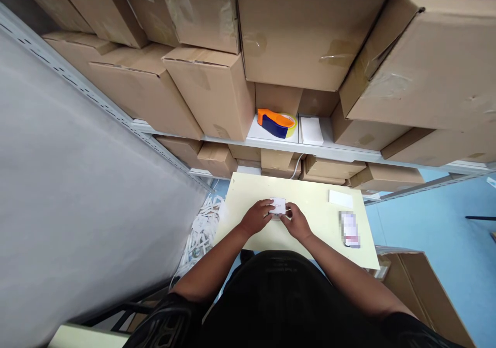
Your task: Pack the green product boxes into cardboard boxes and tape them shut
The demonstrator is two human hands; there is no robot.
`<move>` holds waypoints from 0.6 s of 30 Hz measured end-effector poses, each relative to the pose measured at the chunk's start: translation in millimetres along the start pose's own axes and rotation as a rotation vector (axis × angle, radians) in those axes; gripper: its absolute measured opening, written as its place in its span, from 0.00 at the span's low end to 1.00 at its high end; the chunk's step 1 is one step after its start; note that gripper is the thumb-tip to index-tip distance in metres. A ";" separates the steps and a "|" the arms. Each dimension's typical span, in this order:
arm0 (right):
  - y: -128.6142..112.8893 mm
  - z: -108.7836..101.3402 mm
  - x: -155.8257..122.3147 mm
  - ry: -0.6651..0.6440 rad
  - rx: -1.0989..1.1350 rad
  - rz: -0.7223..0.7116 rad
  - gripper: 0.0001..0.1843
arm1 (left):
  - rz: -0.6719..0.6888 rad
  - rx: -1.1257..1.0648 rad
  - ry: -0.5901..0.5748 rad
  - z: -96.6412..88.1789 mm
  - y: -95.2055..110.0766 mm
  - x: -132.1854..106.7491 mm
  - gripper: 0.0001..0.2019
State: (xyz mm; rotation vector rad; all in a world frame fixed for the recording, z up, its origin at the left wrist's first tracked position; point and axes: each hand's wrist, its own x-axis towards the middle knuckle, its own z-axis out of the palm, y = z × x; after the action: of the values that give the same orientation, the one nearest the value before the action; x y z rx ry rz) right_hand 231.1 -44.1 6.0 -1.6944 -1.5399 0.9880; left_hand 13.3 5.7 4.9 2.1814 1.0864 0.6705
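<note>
Over the middle of the pale yellow table (248, 188), a small white box (278, 205) with faint print on top sits between my two hands. My left hand (256, 217) closes on its left side, with fingertips resting on the top face. On the opposite side my right hand (297, 222) pinches the right edge and near corner. Part of the box's near side is covered by my fingers.
A flat white piece (341, 198) and a blurred phone-like item (350, 229) lie on the table's right. An orange and blue tape dispenser (276, 123) sits on the shelf among cardboard boxes (209, 90). White paper scraps (199, 229) cover the floor at left; an open carton (418, 286) stands right.
</note>
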 end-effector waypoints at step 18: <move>37.0 15.5 1.4 -0.209 0.047 0.213 0.36 | -0.675 -0.611 -0.036 47.1 13.8 -28.4 0.39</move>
State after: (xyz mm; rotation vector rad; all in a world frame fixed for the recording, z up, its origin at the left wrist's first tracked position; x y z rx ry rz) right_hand 237.0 -47.4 -33.6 -1.7962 -1.4721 1.3375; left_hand 36.5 -38.1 -22.7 1.2048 1.2875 0.5444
